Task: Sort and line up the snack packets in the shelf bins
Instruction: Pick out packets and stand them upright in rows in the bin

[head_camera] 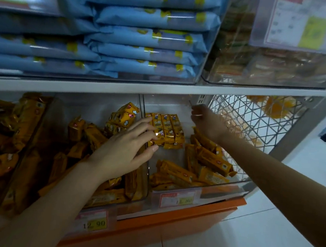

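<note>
Starting left, the big dark-yellow foil packets (11, 131) are lying in a heap, too dark to read. The left hand (129, 146) is reaching over the clear plastic bin wall (144, 172). Its fingers are straight and holding nothing, and the tips are touching the standing row of small yellow snack packets (165, 129) at the back of the right-hand clear plastic bin (239, 183). I think a hard push could be tipping that row over. The right hand (203, 120) is sitting at the bin's back corner with curled fingers, and I cannot tell if it is pinching anything. Loose yellow packets (204, 161) are lying crisscross in front, hiding some below. The white wire basket (256, 119) is blurring what sits inside.
</note>
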Motion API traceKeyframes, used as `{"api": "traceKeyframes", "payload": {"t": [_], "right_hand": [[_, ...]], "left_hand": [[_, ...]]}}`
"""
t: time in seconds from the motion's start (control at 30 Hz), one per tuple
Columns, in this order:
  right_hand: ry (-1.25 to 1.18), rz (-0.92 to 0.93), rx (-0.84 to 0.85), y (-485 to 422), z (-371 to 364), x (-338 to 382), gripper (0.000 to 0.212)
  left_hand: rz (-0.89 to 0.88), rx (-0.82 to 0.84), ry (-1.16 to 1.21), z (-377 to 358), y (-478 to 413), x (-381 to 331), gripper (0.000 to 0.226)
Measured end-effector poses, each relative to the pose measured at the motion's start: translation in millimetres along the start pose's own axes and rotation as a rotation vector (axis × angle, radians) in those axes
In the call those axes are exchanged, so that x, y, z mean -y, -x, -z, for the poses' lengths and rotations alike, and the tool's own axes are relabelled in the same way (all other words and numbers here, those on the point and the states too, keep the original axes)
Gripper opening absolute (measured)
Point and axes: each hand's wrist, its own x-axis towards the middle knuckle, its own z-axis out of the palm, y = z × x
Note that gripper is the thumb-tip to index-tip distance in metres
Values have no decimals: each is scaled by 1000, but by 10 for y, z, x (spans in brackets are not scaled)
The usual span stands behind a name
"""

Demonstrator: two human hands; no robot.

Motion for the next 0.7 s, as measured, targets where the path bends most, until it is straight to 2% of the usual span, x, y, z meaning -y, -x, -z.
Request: {"api": "traceKeyframes", "payload": {"t": [0.07,0.2,0.3,0.43,0.53,0.63,0.7], "right_hand": [[118,23,-15,228,233,-55,34],[505,-62,309,635,448,-261,56],[682,-35,351,799,382,-287,57],[739,18,290,825,320,-180,49],[499,101,158,880,358,-50,37],[284,464,-115,1047,330,116,38],[307,692,-273,1133,271,170,37]], "left_hand": [[-11,-3,-19,11,4,-5,70],[-17,-15,-50,16,4,-23,69],[17,-16,-65,28,5,-69,61],[63,6,-88,93,28,-165,54],[219,48,-21,155,-6,-335,47],[397,-40,293,204,-66,-571,55],[445,-101,494,221,-87,-701,56]]}}
